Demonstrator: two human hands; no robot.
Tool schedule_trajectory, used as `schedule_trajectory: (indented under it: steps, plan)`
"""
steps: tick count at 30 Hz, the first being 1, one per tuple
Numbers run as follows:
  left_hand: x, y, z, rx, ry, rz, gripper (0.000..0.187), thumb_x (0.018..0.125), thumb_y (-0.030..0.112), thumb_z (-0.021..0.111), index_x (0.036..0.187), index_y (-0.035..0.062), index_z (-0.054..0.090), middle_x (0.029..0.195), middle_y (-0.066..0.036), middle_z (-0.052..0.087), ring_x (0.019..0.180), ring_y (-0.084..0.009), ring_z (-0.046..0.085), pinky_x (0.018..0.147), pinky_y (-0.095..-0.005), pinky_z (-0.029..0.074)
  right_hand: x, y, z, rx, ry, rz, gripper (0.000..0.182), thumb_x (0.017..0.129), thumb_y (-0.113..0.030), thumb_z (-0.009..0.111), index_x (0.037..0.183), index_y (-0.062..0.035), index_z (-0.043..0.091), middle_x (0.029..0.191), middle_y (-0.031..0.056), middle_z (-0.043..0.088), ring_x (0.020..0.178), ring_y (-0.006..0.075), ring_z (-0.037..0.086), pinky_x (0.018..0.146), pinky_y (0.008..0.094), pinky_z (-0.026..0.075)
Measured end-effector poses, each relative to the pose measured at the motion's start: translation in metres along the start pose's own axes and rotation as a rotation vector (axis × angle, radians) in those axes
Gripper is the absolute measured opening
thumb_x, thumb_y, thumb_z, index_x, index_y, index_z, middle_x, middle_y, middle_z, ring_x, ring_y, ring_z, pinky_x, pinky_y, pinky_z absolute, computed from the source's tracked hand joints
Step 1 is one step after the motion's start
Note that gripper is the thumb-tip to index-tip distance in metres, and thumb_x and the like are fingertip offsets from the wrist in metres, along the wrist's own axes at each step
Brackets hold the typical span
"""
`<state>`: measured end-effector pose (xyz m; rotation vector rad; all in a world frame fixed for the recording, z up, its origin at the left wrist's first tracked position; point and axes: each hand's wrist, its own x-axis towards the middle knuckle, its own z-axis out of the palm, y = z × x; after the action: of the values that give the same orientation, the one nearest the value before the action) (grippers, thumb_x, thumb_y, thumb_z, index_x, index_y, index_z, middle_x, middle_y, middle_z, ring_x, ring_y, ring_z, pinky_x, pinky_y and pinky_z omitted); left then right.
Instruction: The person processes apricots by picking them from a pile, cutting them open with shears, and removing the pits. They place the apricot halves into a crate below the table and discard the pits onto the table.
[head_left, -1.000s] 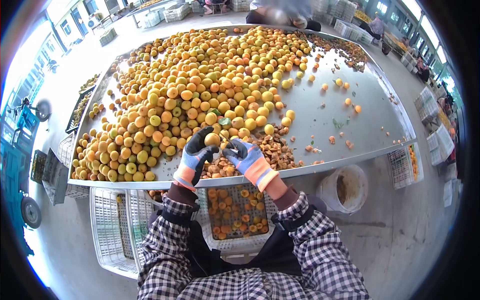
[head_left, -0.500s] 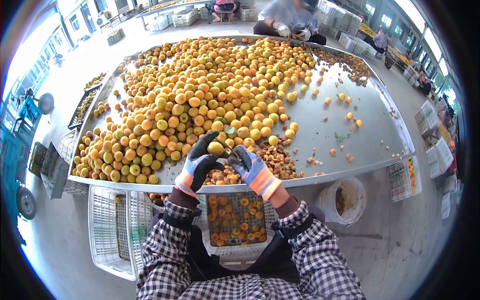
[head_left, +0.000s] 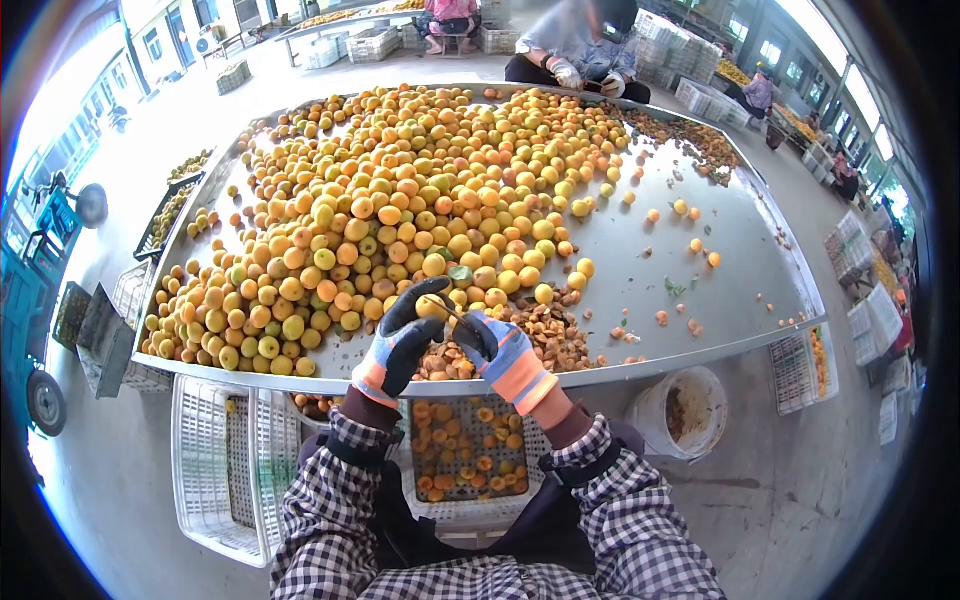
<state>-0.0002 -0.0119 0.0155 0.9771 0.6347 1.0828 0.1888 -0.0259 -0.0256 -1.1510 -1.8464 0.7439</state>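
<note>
In the head view, my left hand (head_left: 398, 345), in a black, blue and orange glove, pinches a yellow-orange apricot (head_left: 430, 307) between thumb and fingers. My right hand (head_left: 503, 358), gloved alike, is closed on a thin dark tool (head_left: 450, 309) whose tip meets the apricot; its exact shape is too small to make out. Beneath both hands, brown apricot pits (head_left: 558, 343) are heaped along the near edge of the metal table (head_left: 700, 265). A large pile of whole apricots (head_left: 400, 190) spreads just beyond them.
Below the table edge, a white crate (head_left: 535, 490) holds opened apricots. Another crate (head_left: 185, 470) stands at left, a white bucket (head_left: 712, 410) at right. Across the table sits a co-worker with gloved hands (head_left: 566, 74). More pits (head_left: 700, 145) lie at the far right corner.
Both hands stay close together over the pits. The fingers of my left hand have shifted around the apricot, and the tool now shows against it. The view has tilted slightly.
</note>
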Motion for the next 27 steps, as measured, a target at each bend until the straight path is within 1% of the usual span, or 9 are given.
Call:
schedule_trajectory:
  steps: [2,5,10,15,19,21,23,25,27]
  plan:
    - [0.001,-0.003,0.004,0.076,0.005,0.033,0.055,0.084,0.018,0.064,0.135,0.0026,0.046,0.112,-0.005,0.057,0.097,-0.0138,0.055,0.085,-0.0256,0.046,-0.002,-0.002,0.004,-0.025,0.013,-0.025,0.045,0.08,-0.014,0.068,0.122,-0.0018,0.054,0.104,0.0181,0.065,0.097,0.0338,0.063,0.082,0.0387,0.051]
    - [0.003,-0.01,0.006,0.143,0.03,0.172,0.059,0.088,0.031,0.066,0.135,0.0026,0.044,0.107,-0.004,0.057,0.1,-0.0153,0.055,0.091,-0.0284,0.043,-0.001,-0.013,0.007,-0.072,0.112,-0.105,0.029,0.082,-0.005,0.066,0.109,0.0004,0.058,0.092,0.0178,0.066,0.084,0.0328,0.065,0.071,0.0357,0.052]
    - [0.003,-0.022,0.012,0.018,0.071,0.207,0.051,0.087,0.024,0.068,0.129,0.0034,0.048,0.104,-0.004,0.059,0.101,-0.0178,0.057,0.091,-0.0314,0.045,0.004,-0.017,0.017,-0.134,-0.032,-0.046,0.033,0.084,-0.008,0.061,0.116,-0.0029,0.053,0.088,0.0188,0.064,0.082,0.0367,0.063,0.066,0.0394,0.051]
    - [0.004,-0.026,0.008,-0.057,0.13,0.225,0.045,0.086,0.014,0.069,0.126,0.0048,0.05,0.104,-0.006,0.06,0.102,-0.0199,0.058,0.08,-0.0311,0.052,0.006,-0.01,0.032,-0.129,-0.017,-0.069,0.037,0.085,-0.011,0.059,0.12,-0.0059,0.051,0.085,0.0178,0.063,0.078,0.0371,0.063,0.062,0.041,0.051]
    - [0.0,-0.019,0.014,0.007,0.156,0.268,0.046,0.087,0.015,0.067,0.128,0.0049,0.048,0.104,-0.008,0.062,0.1,-0.021,0.06,0.076,-0.0315,0.054,0.005,-0.015,0.036,-0.138,-0.028,-0.039,0.041,0.086,-0.012,0.059,0.125,-0.008,0.049,0.086,0.017,0.064,0.078,0.037,0.063,0.062,0.0408,0.051]
    - [-0.007,-0.006,0.022,-0.176,0.115,0.077,0.046,0.09,0.018,0.062,0.131,0.0033,0.046,0.103,-0.01,0.063,0.1,-0.0235,0.061,0.074,-0.032,0.055,0.005,-0.011,0.039,-0.144,-0.03,-0.041,0.041,0.086,-0.012,0.059,0.126,-0.0082,0.048,0.088,0.0175,0.064,0.079,0.0372,0.063,0.063,0.0408,0.052]
    - [-0.005,-0.007,0.025,-0.27,0.109,0.089,0.046,0.092,0.02,0.059,0.132,0.0022,0.045,0.103,-0.012,0.063,0.099,-0.0242,0.062,0.077,-0.0325,0.055,0.007,-0.013,0.04,-0.149,-0.033,-0.042,0.042,0.087,-0.013,0.058,0.127,-0.0083,0.048,0.089,0.0181,0.064,0.079,0.0375,0.063,0.064,0.0408,0.052]
    - [-0.003,-0.01,0.023,-0.363,0.101,0.101,0.047,0.093,0.021,0.056,0.133,0.0012,0.043,0.103,-0.013,0.063,0.099,-0.0249,0.062,0.079,-0.033,0.054,0.009,-0.019,0.038,-0.126,0.068,-0.137,0.032,0.088,-0.019,0.057,0.118,-0.0119,0.051,0.088,0.0161,0.066,0.081,0.0389,0.063,0.067,0.045,0.052]
    - [0.001,-0.014,0.016,-0.346,0.027,0.093,0.046,0.094,0.021,0.054,0.133,-0.0003,0.042,0.109,-0.015,0.063,0.1,-0.0242,0.062,0.086,-0.0334,0.051,0.008,-0.016,0.034,-0.123,0.03,-0.101,0.035,0.087,-0.015,0.057,0.121,-0.0092,0.05,0.091,0.0181,0.065,0.084,0.0391,0.063,0.068,0.0434,0.052]
